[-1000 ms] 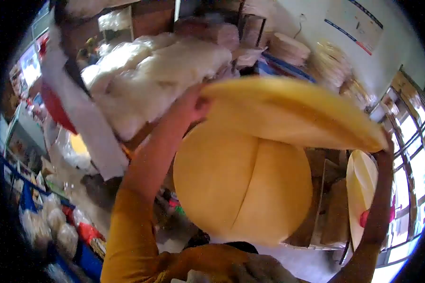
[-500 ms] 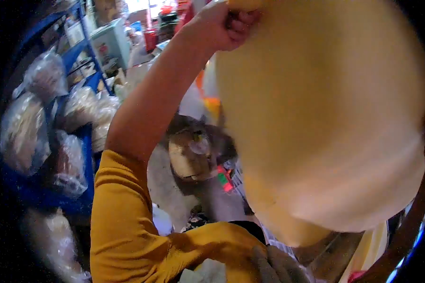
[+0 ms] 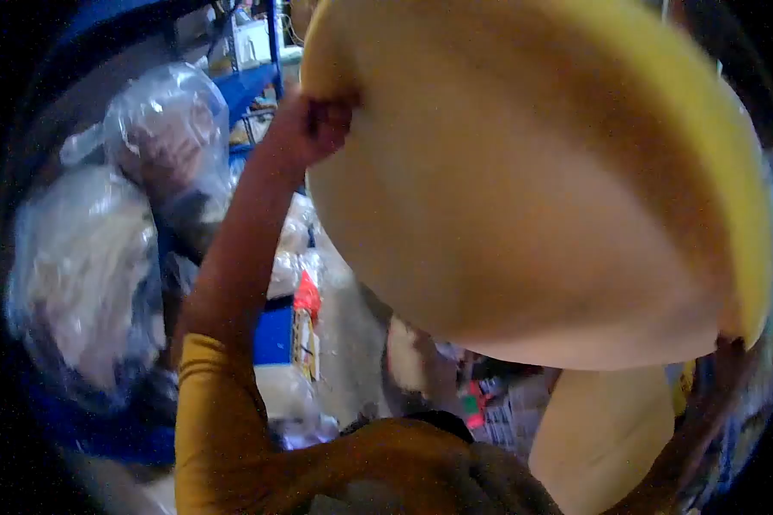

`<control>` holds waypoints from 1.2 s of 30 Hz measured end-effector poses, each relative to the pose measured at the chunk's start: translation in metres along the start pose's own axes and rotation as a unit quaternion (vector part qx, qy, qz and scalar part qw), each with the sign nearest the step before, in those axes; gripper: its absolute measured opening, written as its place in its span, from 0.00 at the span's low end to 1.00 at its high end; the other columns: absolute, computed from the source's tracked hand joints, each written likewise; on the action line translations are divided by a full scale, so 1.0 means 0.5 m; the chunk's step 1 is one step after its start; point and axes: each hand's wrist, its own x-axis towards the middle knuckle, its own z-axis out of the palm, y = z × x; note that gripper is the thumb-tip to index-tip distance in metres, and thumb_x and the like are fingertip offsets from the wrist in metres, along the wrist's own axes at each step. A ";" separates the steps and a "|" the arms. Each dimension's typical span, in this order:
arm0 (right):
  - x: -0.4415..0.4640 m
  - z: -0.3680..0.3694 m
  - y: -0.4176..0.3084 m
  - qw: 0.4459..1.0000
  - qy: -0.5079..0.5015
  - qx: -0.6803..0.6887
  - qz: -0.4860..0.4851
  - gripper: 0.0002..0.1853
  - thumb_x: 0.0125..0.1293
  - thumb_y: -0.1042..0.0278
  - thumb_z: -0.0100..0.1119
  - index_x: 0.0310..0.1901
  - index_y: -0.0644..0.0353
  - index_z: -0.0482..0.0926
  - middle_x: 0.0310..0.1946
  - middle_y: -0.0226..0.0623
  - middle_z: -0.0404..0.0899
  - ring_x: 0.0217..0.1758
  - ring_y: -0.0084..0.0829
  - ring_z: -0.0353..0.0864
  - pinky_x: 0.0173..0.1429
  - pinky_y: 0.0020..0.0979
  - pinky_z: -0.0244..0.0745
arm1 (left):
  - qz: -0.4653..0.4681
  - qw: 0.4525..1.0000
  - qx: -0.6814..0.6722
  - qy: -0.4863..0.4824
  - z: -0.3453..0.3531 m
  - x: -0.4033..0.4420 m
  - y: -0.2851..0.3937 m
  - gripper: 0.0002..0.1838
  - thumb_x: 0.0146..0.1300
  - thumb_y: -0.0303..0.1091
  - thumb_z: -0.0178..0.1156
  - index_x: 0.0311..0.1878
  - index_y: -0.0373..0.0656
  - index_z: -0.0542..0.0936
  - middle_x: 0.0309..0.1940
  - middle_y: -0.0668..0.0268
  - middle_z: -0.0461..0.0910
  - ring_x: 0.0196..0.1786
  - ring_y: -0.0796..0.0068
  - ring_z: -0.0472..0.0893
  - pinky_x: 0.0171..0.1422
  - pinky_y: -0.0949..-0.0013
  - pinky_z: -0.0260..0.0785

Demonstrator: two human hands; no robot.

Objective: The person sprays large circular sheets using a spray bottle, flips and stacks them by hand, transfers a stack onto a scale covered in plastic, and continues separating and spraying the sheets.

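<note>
A large round yellow-beige sheet [image 3: 524, 197], curved and thick at its upper right edge, fills the middle and right of the head view. My left hand [image 3: 322, 124] is closed on its left edge, fingers curled round the rim. At the lower right edge of the sheet is my right hand [image 3: 730, 348], dark and mostly hidden, gripping the rim. Below the sheet a second pale yellow piece [image 3: 605, 429] shows, partly covered by it.
Clear plastic bags with pale contents [image 3: 90, 275] and pinkish contents [image 3: 172, 137] sit on a blue rack [image 3: 120, 433] at the left. A red item [image 3: 307, 296] lies near a blue box [image 3: 274, 335]. Printed paper [image 3: 511, 412] is below the sheet.
The view has swung left toward the rack and bags. The sheet, held in both hands, has been carried round with it, away from the other yellow pieces and the bench.
</note>
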 end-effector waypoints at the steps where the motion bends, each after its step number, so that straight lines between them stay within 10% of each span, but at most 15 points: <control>1: -0.015 0.063 0.043 1.000 -0.013 -0.005 -0.002 0.15 0.60 0.63 0.47 0.44 0.64 0.72 0.36 0.37 0.75 0.33 0.27 0.74 0.35 0.25 0.70 | 0.083 0.986 0.142 0.002 -0.075 0.040 0.003 0.14 0.57 0.43 0.45 0.28 0.42 0.72 0.12 0.72 0.66 0.10 0.84 0.65 0.08 0.82 0.55; 4: -0.080 0.252 0.169 0.998 -0.044 -0.037 0.003 0.15 0.62 0.63 0.46 0.44 0.65 0.72 0.38 0.37 0.75 0.36 0.26 0.75 0.38 0.25 0.70 | 0.178 0.937 0.291 0.078 -0.194 0.105 0.028 0.14 0.57 0.42 0.48 0.34 0.40 0.73 0.21 0.67 0.73 0.21 0.78 0.74 0.21 0.75 0.68; 7: -0.114 0.391 0.280 0.995 -0.067 -0.071 -0.005 0.15 0.63 0.63 0.45 0.45 0.66 0.72 0.39 0.37 0.75 0.38 0.25 0.75 0.42 0.24 0.71 | 0.128 0.983 0.132 0.027 -0.323 0.154 0.017 0.16 0.58 0.41 0.48 0.40 0.37 0.73 0.34 0.60 0.76 0.35 0.70 0.77 0.41 0.67 0.72; 16: 0.050 0.703 0.574 0.983 -0.017 -0.176 0.058 0.14 0.64 0.66 0.43 0.41 0.70 0.72 0.37 0.39 0.76 0.39 0.25 0.76 0.42 0.24 0.72 | 0.068 0.974 0.144 0.161 -0.686 0.496 0.026 0.13 0.59 0.40 0.47 0.38 0.39 0.72 0.29 0.64 0.72 0.29 0.74 0.72 0.34 0.71 0.66; 26: 0.325 0.887 0.913 0.915 0.043 0.102 0.387 0.16 0.61 0.69 0.46 0.49 0.68 0.65 0.41 0.42 0.73 0.41 0.29 0.75 0.43 0.26 0.72 | 0.029 0.948 0.258 0.185 -0.917 0.936 0.130 0.11 0.59 0.39 0.46 0.36 0.41 0.71 0.24 0.69 0.67 0.22 0.79 0.67 0.26 0.76 0.60; 36: 0.851 0.992 1.178 0.980 0.073 0.013 0.182 0.10 0.61 0.63 0.49 0.36 0.61 0.73 0.23 0.27 0.75 0.20 0.17 0.74 0.20 0.16 0.67 | 0.003 0.962 0.271 -0.023 -0.955 1.504 0.172 0.10 0.60 0.39 0.45 0.34 0.43 0.70 0.18 0.73 0.62 0.16 0.83 0.62 0.18 0.81 0.54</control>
